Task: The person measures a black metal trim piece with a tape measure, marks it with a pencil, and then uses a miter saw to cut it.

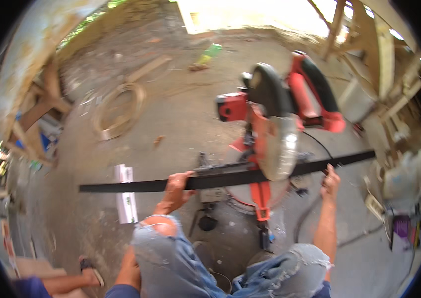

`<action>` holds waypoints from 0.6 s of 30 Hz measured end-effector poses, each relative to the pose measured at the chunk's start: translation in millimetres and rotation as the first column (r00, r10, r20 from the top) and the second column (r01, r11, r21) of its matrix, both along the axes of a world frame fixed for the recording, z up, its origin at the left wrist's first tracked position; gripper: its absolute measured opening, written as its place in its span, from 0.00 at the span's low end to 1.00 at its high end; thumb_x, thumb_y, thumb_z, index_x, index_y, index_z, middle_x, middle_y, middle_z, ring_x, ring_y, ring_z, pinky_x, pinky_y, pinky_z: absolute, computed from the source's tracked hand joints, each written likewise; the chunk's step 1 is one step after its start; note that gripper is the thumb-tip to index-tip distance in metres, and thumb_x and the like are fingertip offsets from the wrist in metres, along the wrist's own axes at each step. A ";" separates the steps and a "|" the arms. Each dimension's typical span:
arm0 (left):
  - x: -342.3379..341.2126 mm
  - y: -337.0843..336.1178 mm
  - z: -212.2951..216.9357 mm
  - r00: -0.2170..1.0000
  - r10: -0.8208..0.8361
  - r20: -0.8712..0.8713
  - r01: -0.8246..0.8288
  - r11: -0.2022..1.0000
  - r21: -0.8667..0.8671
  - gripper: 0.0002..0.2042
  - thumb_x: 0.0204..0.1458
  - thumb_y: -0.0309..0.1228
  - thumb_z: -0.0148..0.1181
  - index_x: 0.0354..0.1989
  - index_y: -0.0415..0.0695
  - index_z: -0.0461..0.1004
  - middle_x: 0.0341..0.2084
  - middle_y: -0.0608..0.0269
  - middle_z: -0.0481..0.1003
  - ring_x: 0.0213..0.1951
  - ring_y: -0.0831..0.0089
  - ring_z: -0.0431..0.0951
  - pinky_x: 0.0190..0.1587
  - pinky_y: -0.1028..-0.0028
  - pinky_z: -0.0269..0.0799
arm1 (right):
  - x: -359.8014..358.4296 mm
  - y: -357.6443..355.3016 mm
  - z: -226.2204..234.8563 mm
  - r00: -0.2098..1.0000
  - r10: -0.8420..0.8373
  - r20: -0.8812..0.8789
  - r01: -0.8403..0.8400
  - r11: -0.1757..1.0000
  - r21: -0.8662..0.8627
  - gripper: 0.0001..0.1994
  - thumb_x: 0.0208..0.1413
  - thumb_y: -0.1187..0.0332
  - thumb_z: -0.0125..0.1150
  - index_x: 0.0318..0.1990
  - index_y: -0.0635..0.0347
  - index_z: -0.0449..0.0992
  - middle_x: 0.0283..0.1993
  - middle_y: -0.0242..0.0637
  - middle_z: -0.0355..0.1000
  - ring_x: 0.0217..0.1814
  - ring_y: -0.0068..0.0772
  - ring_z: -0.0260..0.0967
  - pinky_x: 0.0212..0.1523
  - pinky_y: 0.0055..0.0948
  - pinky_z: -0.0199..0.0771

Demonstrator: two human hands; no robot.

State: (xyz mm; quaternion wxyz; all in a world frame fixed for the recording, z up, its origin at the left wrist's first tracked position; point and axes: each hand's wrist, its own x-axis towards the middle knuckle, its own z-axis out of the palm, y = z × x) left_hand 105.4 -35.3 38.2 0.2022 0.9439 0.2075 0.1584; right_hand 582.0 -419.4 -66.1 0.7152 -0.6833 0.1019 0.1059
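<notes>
A long flat black strip (210, 181) lies crosswise over the base of a red miter saw (260, 196), passing below the saw's silver and black blade guard (276, 129). My left hand (174, 191) is closed around the strip to the left of the saw base. On the other side, my right hand (329, 183) grips the strip's lower edge with bent fingers, slightly blurred. The saw's red and black handle (317, 94) stands raised at the upper right. My knees in ripped jeans (166, 248) are close below the strip.
A white package (126, 198) lies on the floor under the strip's left end. Beyond it are a coiled band (119, 111) and a green bottle (210, 53). Wooden pieces (386, 59) stand at the right. Another person's sandalled foot (91, 273) is at the lower left.
</notes>
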 end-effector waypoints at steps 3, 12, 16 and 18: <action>1.8 4.0 -11.8 1.000 0.004 -0.018 -0.006 0.994 -0.108 0.41 0.41 0.29 0.80 0.66 0.46 0.66 0.47 0.53 0.78 0.54 0.49 0.74 0.59 0.57 0.68 | 20.1 -34.7 -81.9 0.971 0.162 0.176 -0.192 0.966 0.175 0.17 0.55 0.76 0.60 0.52 0.60 0.83 0.26 0.19 0.62 0.17 0.13 0.48 0.17 0.20 0.45; -1.5 -12.0 -44.3 0.999 0.008 0.039 -0.006 0.998 -0.058 0.31 0.41 0.33 0.78 0.56 0.40 0.73 0.46 0.50 0.79 0.55 0.54 0.78 0.62 0.56 0.63 | 49.2 -66.5 -153.1 0.342 0.481 0.807 -0.186 0.877 -0.444 0.41 0.67 0.28 0.33 0.19 0.60 0.54 0.52 0.61 0.79 0.15 0.31 0.54 0.26 0.32 0.70; 21.2 -15.8 -33.9 0.995 0.012 -0.096 -0.010 1.000 0.021 0.34 0.42 0.40 0.78 0.58 0.39 0.72 0.50 0.51 0.76 0.56 0.57 0.76 0.61 0.58 0.62 | 50.0 -6.6 -115.5 0.611 0.412 0.676 -0.242 0.910 -0.336 0.28 0.72 0.43 0.40 0.30 0.61 0.68 0.53 0.53 0.78 0.16 0.24 0.53 0.23 0.24 0.62; 35.4 -23.8 -31.3 0.999 0.013 -0.037 -0.011 0.998 0.065 0.32 0.43 0.38 0.76 0.57 0.39 0.71 0.46 0.53 0.77 0.52 0.55 0.77 0.60 0.57 0.63 | 33.8 30.3 -105.5 0.720 0.312 0.620 -0.296 0.946 -0.132 0.23 0.71 0.49 0.42 0.39 0.62 0.72 0.51 0.48 0.78 0.17 0.21 0.53 0.21 0.22 0.58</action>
